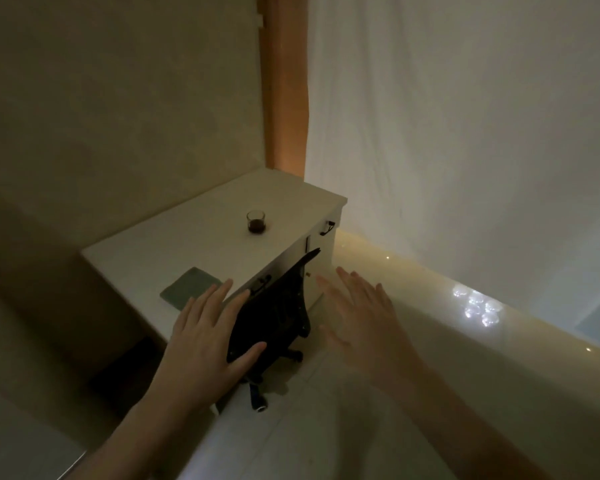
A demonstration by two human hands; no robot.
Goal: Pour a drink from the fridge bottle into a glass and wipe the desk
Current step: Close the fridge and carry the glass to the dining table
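A small clear glass (256, 221) with dark drink in its lower half stands upright on the white desk (194, 247), towards the far end. A folded grey-green cloth (190, 287) lies flat near the desk's near edge. My left hand (207, 336) is held out in front of me, fingers spread, empty, just below the cloth and over the chair. My right hand (361, 310) is also spread and empty, out over the floor to the right of the desk. No bottle is in view.
A black mesh office chair (274, 313) on castors is pushed against the desk's front. The desk has drawers with dark handles (327, 227). A white curtain (465, 133) hangs at right, a wooden post (286, 81) behind the desk. The glossy pale floor (326, 410) reflects lights.
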